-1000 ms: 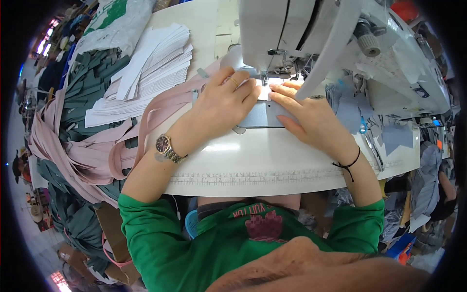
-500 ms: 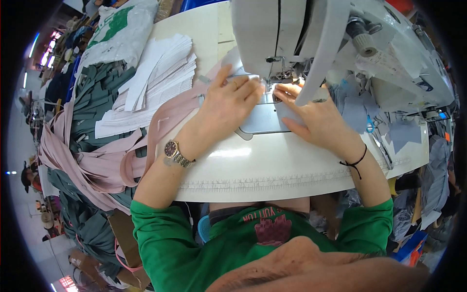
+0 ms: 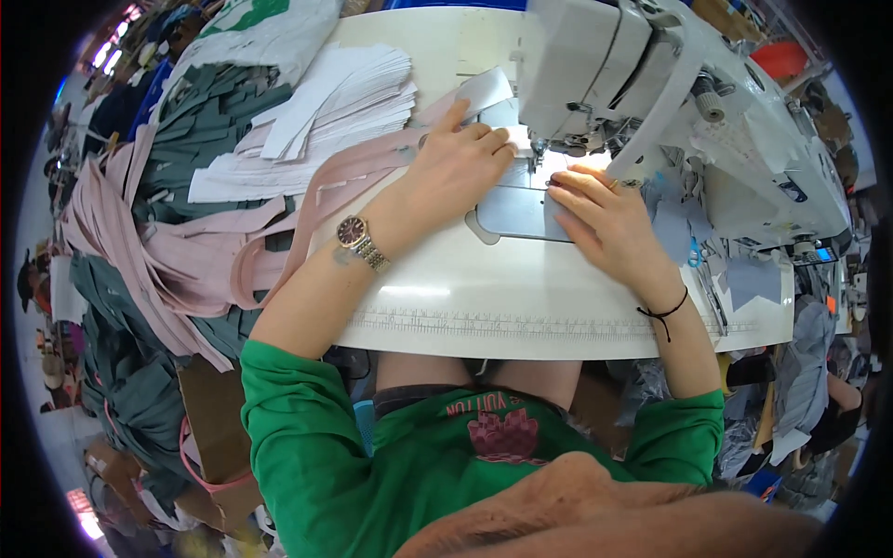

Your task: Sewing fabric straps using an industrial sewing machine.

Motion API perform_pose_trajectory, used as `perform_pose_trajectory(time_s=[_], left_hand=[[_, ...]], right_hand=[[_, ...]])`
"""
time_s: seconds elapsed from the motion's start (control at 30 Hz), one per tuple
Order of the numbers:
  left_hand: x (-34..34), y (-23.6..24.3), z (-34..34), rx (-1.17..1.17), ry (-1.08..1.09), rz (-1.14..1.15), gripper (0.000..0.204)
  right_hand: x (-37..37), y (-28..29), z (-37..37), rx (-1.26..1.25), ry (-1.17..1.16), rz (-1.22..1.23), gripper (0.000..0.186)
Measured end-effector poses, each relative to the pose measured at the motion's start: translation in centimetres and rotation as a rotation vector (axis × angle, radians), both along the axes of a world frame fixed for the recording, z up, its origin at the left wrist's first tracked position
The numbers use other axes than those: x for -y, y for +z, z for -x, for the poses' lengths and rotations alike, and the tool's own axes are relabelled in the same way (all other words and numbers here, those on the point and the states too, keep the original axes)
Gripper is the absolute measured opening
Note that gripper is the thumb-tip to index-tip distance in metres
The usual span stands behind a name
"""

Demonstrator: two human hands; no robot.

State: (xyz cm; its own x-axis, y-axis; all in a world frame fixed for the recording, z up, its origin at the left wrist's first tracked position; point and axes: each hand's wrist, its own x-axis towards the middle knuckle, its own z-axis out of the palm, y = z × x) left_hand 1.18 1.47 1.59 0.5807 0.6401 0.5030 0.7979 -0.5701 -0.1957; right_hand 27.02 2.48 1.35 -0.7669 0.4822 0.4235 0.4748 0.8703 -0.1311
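In the head view, we see the pink fabric strip (image 3: pixel 358 167) on the white surface (image 3: pixel 446 270), reaching the left hand (image 3: pixel 459 174), whose grip we cannot tell; the right hand (image 3: pixel 612 219), thumb and fingers apart, lies below the sewing machine (image 3: pixel 579 79).

The sewing machine (image 3: pixel 581 70) stands toward the far right corner of the tabletop (image 3: pixel 437 279). The left hand (image 3: pixel 454 177) and right hand (image 3: pixel 609 223) flank its needle assembly (image 3: pixel 539 149). A ruler scale (image 3: pixel 521 325) follows the near edge; pink strips (image 3: pixel 191 265) extend across the left edge.

Pink strap (image 3: pixel 372 156), dk grn strips (image 3: pixel 209 121), wht sewing mach. (image 3: pixel 579 70), gry plate (image 3: pixel 521 214).
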Motion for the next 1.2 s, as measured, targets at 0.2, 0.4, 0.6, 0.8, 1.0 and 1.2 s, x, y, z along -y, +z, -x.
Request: perform_pose_trajectory(time_s=[0.2, 0.4, 0.6, 0.8, 1.0, 1.2], left_hand=[[3.5, 0.3, 2.6, -0.025, -0.07, 0.126, 0.024], [12.1, 0.7, -1.2, 0.231, -0.527, 0.258, 0.024], [10.2, 3.6, -0.5, 0.917, -0.316, 0.295, 0.037], [6.1, 1.4, -1.5, 0.618, -0.045, 0.728, 0.03], [2.7, 0.6, -0.7, 0.593, -0.052, 0.547, 0.023], [2.9, 1.0, -1.5, 0.261, -0.272, 0.082, 0.028]], right_hand=[[0.9, 2.1, 0.3, -0.083, 0.107, -0.102, 0.031], [2.8, 4.1, 5.8, -0.124, 0.167, -0.092, 0.034], [3.3, 3.2, 3.6, -0.394, 0.11, 0.79, 0.009], [1.4, 4.0, 0.7, -0.877, 0.521, 1.871, 0.017], [0.5, 4.0, 1.1, 0.06, 0.14, 0.316, 0.028], [0.1, 1.1, 1.1, -0.084, 0.115, -0.071, 0.015]])
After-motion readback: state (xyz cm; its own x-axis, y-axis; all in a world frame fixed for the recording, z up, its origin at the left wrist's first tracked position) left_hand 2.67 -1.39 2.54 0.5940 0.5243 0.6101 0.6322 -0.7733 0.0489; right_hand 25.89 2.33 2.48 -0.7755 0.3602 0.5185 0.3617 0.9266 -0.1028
